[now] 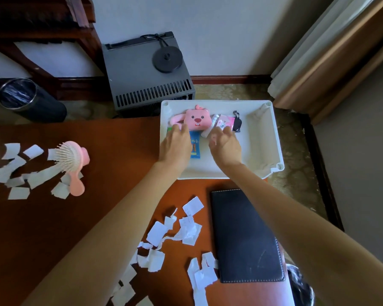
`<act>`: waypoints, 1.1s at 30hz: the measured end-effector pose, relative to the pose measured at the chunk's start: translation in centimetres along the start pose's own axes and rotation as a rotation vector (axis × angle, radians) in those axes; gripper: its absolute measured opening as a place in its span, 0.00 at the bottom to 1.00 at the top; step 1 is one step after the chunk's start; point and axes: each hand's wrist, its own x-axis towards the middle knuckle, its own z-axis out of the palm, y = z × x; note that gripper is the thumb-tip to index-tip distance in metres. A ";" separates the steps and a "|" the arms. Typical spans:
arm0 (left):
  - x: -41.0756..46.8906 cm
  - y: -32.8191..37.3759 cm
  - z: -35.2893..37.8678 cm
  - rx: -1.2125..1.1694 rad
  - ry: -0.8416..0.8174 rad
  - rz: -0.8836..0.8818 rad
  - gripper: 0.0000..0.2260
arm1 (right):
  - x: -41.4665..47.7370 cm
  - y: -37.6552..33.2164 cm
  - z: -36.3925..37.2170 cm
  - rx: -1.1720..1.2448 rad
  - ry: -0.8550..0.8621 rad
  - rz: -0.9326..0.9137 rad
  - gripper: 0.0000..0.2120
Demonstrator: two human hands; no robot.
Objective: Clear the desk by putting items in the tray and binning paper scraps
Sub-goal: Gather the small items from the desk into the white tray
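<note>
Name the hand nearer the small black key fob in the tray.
Right. The right hand is just beside the small black key fob; the left hand lies farther left.

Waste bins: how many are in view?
2. One black cylindrical waste bin stands on the floor beyond the desk, upper left; another black-lined bin, partly hidden by the right arm, is bottom right.

Tray point(274, 138) white smooth plastic; desk point(53, 217) glossy wood; folder point(245, 237) black matt leather-look; scraps point(157, 233) paper.

Left hand point(175, 147) and right hand point(227, 149) are bare, forearms point(124, 217) likewise (uncovered as far as they show).
</note>
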 end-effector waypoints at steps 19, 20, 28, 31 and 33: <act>2.5 -0.3 2.8 0.113 -0.194 -0.010 0.30 | 1.8 0.2 2.4 0.200 0.255 0.063 0.22; 2.4 -0.3 2.9 0.113 -0.187 -0.007 0.30 | 1.8 0.7 2.6 0.205 0.243 0.046 0.18; 2.1 0.0 2.9 0.090 -0.185 0.047 0.27 | 2.3 1.5 1.8 0.236 0.078 -0.045 0.14; 1.7 0.0 2.2 0.042 -0.163 0.087 0.22 | 2.1 1.6 1.1 0.177 0.061 -0.076 0.16; 1.2 0.0 1.5 0.005 -0.125 0.112 0.18 | 1.4 1.5 0.5 0.154 0.095 -0.074 0.15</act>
